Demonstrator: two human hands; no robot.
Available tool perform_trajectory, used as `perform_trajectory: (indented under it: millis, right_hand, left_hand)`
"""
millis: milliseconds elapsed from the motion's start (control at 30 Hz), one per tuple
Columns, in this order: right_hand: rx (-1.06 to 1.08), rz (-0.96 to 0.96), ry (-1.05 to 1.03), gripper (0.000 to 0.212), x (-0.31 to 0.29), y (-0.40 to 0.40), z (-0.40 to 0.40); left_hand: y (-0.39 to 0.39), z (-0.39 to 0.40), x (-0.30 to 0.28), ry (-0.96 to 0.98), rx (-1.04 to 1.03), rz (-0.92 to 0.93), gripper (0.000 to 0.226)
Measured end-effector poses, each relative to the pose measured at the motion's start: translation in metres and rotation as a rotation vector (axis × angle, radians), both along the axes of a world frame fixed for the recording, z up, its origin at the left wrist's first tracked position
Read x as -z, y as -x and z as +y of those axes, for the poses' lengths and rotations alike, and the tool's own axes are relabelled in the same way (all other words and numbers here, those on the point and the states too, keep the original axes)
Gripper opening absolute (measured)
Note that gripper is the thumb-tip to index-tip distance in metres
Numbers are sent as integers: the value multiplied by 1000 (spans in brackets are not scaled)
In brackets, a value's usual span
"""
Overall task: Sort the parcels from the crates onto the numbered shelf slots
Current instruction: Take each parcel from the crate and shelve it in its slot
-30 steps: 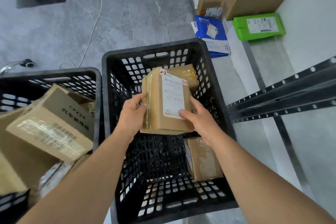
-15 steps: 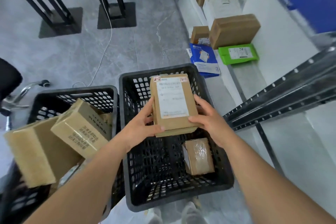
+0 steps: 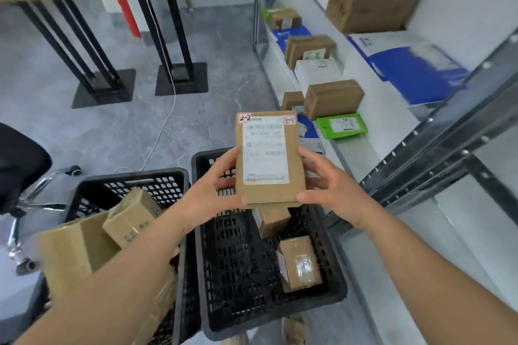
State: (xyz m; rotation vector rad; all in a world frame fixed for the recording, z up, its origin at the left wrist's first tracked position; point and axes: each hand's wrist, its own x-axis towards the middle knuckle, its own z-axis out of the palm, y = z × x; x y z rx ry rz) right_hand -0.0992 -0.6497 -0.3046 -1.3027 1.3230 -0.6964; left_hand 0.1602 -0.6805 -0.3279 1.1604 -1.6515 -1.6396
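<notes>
A flat brown parcel (image 3: 267, 193) with a white label and two small tags reading 2-2 is held up above the right black crate (image 3: 333, 293). My left hand (image 3: 213, 196) grips its left edge and my right hand (image 3: 332, 193) grips its right edge, thumbs on the front face. Two small brown parcels (image 3: 298, 263) lie in the right crate below. The left black crate (image 3: 134, 179) holds several cardboard boxes (image 3: 129, 217). The metal shelf (image 3: 437, 148) stands to the right.
The lower shelf levels at right carry several parcels: a green packet (image 3: 342, 126), brown boxes (image 3: 333, 98), a white box (image 3: 316, 71) and blue mailers (image 3: 420, 73). Black table legs (image 3: 179, 45) stand on the grey floor ahead. A chair base (image 3: 33, 187) is at left.
Both hands have lifted the parcel up out of the right crate. My view has tilted up, bringing the shelf levels and table legs into sight.
</notes>
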Motion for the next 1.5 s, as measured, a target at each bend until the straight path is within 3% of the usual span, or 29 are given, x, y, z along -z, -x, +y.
perform_trajectory:
  millis: [633, 1033, 1500]
  right_hand:
    - [226, 74, 437, 84, -115, -6, 64]
    - [385, 131, 585, 85, -151, 22, 113]
    - [552, 262, 749, 85, -191, 61, 210]
  left_hand:
    - [9, -6, -95, 451, 183, 209, 92]
    - [57, 2, -146, 612, 341, 221, 96]
    - [129, 63, -193, 654, 478, 282, 93]
